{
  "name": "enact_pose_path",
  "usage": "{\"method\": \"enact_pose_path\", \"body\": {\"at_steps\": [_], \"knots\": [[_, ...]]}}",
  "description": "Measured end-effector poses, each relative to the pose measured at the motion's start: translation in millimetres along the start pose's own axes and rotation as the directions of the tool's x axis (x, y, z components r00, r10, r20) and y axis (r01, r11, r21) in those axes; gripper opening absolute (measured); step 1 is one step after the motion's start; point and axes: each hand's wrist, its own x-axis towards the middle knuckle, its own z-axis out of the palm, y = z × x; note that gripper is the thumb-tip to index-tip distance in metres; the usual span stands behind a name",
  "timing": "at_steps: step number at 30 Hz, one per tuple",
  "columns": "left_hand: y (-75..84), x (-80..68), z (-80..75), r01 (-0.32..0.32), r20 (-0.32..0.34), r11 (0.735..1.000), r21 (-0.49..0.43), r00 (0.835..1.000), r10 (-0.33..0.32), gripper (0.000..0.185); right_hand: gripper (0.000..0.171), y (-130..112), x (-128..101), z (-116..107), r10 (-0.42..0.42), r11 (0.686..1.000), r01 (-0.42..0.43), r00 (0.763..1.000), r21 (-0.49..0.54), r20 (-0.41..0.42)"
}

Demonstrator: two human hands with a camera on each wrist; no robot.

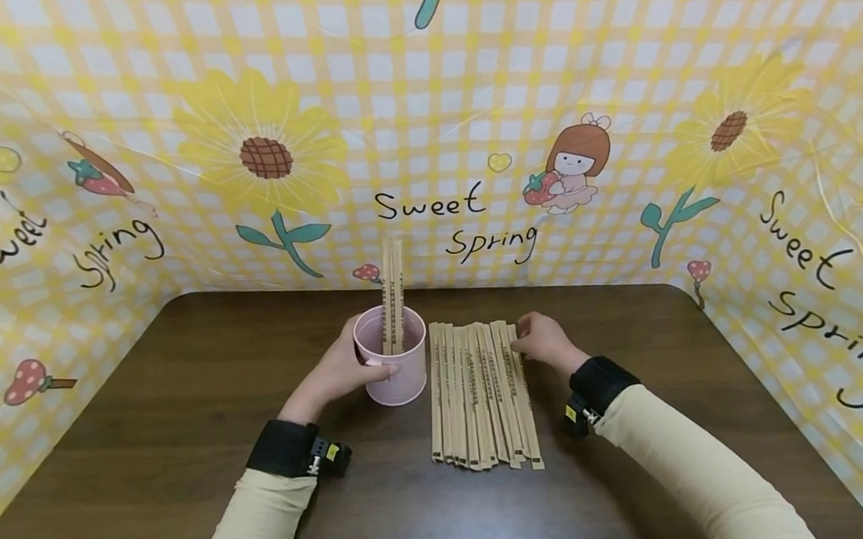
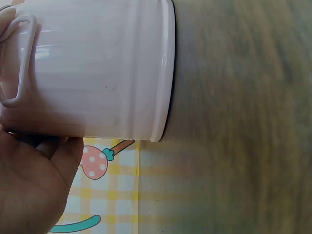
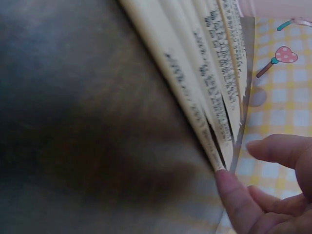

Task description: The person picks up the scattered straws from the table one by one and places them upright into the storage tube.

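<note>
A pink metal cup (image 1: 394, 374) (image 2: 97, 68) stands on the dark wooden table (image 1: 149, 423), and two paper-wrapped chopstick pairs (image 1: 392, 297) stand upright in it. My left hand (image 1: 355, 360) (image 2: 34, 170) grips the cup from its left side, thumb on the front wall. To the right of the cup, several more wrapped chopstick packets (image 1: 481, 400) (image 3: 204, 73) lie side by side in a row. My right hand (image 1: 526, 338) (image 3: 239, 163) rests at the far end of the rightmost packets. Its thumb tip touches the outermost packet's end and the index finger hovers just off it.
A yellow checked cloth (image 1: 421, 120) with sunflowers and "Sweet Spring" lettering walls in the table at the back and both sides. Bare tabletop lies to the left of the cup (image 1: 182, 362) and to the right of the packets (image 1: 654, 329).
</note>
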Motion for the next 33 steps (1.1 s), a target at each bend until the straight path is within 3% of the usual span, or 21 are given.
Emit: {"method": "enact_pose_path", "body": {"at_steps": [8,14,17,20,25,31,33], "knots": [[-0.3,0.3,0.8,-0.011,-0.007,1.000,0.021,1.000,0.011,0.093,0.047,3.2,-6.7,3.5,0.090,0.996,-0.091,0.995,0.016,0.041],[0.5,0.4,0.0,-0.014,0.010,1.000,0.000,1.000,0.014,0.095,0.012,0.0,-9.9,3.9,0.080,0.997,-0.081,0.995,0.019,0.061],[1.0,0.7,0.0,-0.004,0.011,1.000,-0.008,1.000,0.005,0.095,0.037,0.3,-9.4,4.6,0.073,0.997,-0.074,0.996,0.014,0.057],[1.4,1.7,-0.9,0.002,0.008,1.000,0.005,1.000,-0.002,0.094,0.047,-0.3,-8.9,4.7,0.062,0.998,-0.062,0.997,0.006,0.056],[1.8,2.7,-2.2,-0.009,0.026,1.000,-0.011,1.000,0.009,0.095,0.041,-1.5,-8.4,5.0,0.076,0.997,-0.077,0.997,0.011,0.034],[2.5,0.1,-2.3,0.001,0.023,1.000,-0.014,1.000,-0.001,0.094,0.008,-0.5,-9.3,4.0,0.099,0.995,-0.100,0.995,0.025,0.032],[2.2,-0.4,-2.1,0.013,0.020,1.000,-0.013,1.000,-0.013,0.094,0.015,-1.1,-10.1,1.1,0.091,0.995,-0.093,0.995,0.030,0.042]]}}
